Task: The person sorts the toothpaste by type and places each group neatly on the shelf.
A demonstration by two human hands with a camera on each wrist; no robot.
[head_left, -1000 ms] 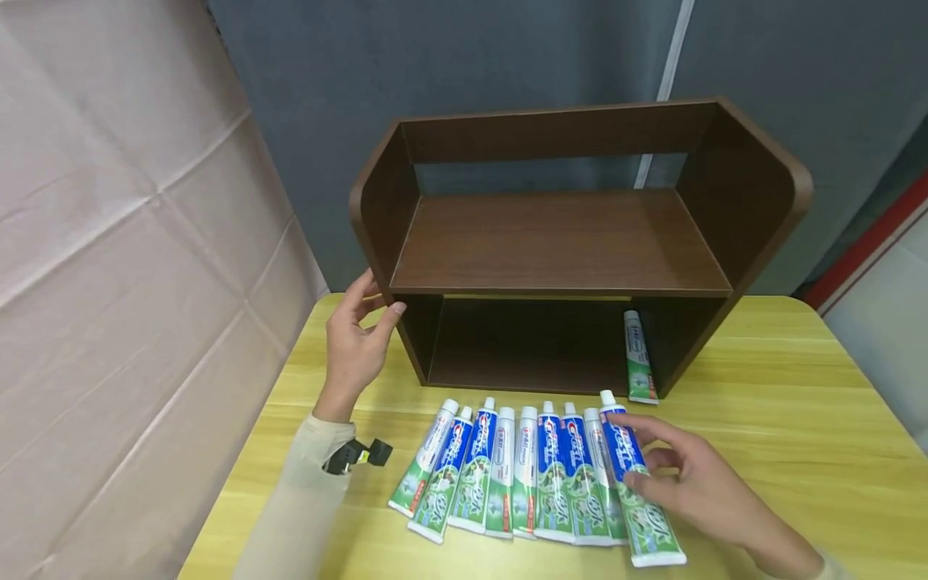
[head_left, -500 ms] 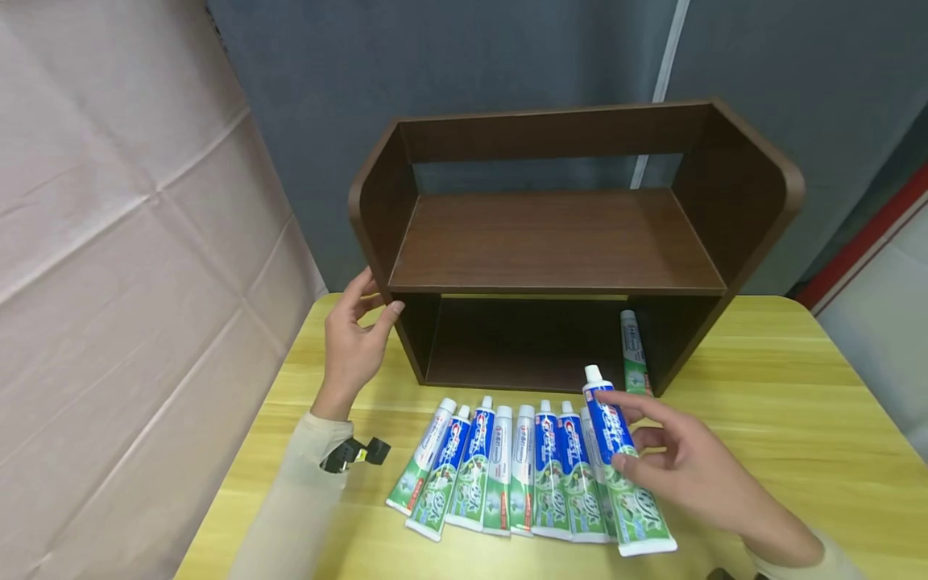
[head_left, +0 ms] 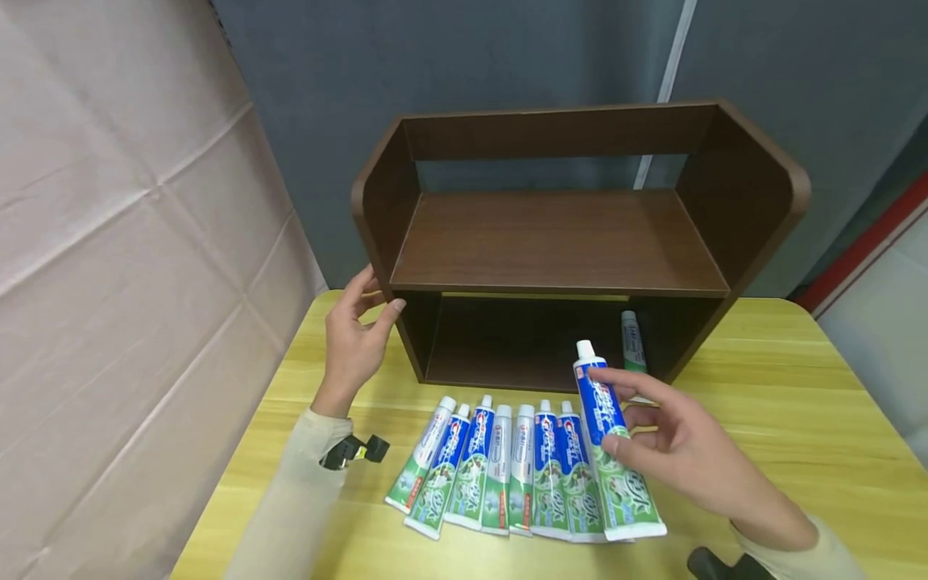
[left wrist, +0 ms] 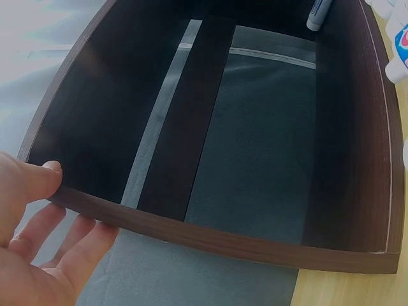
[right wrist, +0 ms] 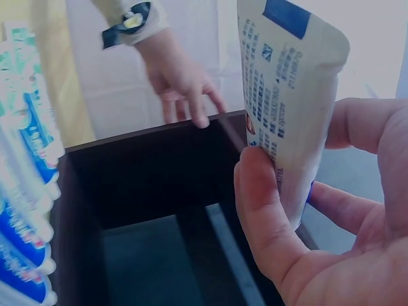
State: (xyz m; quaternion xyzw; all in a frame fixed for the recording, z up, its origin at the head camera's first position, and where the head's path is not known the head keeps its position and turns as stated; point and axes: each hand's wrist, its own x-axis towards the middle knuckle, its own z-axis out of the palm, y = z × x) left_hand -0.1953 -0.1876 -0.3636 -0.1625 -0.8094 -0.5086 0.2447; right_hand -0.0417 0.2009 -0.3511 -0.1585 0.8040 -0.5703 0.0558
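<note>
My right hand (head_left: 689, 451) holds a blue, white and green toothpaste tube (head_left: 605, 411) between thumb and fingers, cap pointing up and away. The tube hangs above the right end of the row, before the shelf's lower opening. Its white printed back (right wrist: 287, 95) faces the right wrist camera. On the left, my left hand (head_left: 355, 346) grips the side panel of a dark brown two-tier shelf (head_left: 551, 242); in the left wrist view the thumb lies over the panel's edge (left wrist: 191, 236) with the fingers on the outer side. A grey-green toothpaste tube (head_left: 632, 338) stands inside at the lower right, partly hidden by my right hand.
Several toothpaste tubes, among them a blue-green one (head_left: 474, 467) and a silver-green one (head_left: 499, 475), lie side by side in front of the shelf on the yellow wooden table (head_left: 797, 387). A grey partition (head_left: 507, 56) stands behind; pale cloth (head_left: 130, 242) hangs at left.
My right hand has lifted the blue-green toothpaste tube off the right end of the row and carried it up and left, toward the shelf. My left hand stays on the side panel.
</note>
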